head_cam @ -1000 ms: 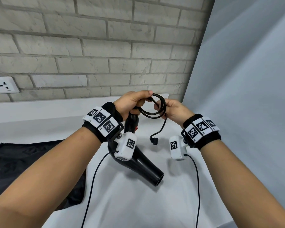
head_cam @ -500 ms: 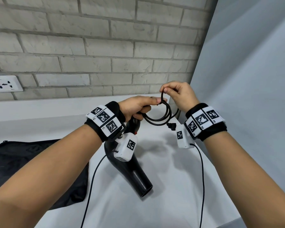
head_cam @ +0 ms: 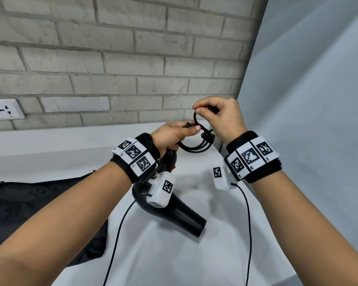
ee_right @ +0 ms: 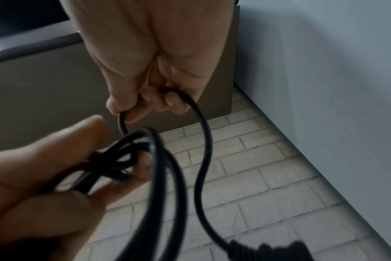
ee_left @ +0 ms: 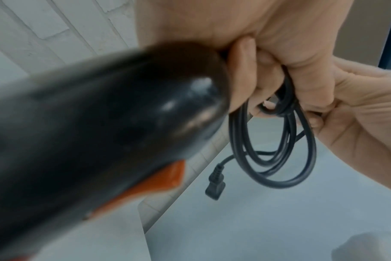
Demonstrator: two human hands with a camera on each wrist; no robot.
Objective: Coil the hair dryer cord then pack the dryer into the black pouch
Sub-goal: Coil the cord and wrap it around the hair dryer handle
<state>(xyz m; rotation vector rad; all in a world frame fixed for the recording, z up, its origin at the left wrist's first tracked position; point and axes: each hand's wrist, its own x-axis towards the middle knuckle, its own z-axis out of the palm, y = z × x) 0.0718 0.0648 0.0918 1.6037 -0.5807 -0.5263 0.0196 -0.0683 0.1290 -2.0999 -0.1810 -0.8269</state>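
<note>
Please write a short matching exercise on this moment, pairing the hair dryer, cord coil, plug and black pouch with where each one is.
Things:
1. hair dryer
2. cord coil
3. plug
4. black pouch

Places:
A. dangles free below the loops
B. lies flat on the table, at the left
C. hangs from the left hand, nozzle pointing down
D. gathered in loops at the left hand's fingers

Pairs: 1-C, 2-D, 3-A, 4-B

Even, soft indoor light; wide-angle bending at edges; both wrist views blurred close up.
</note>
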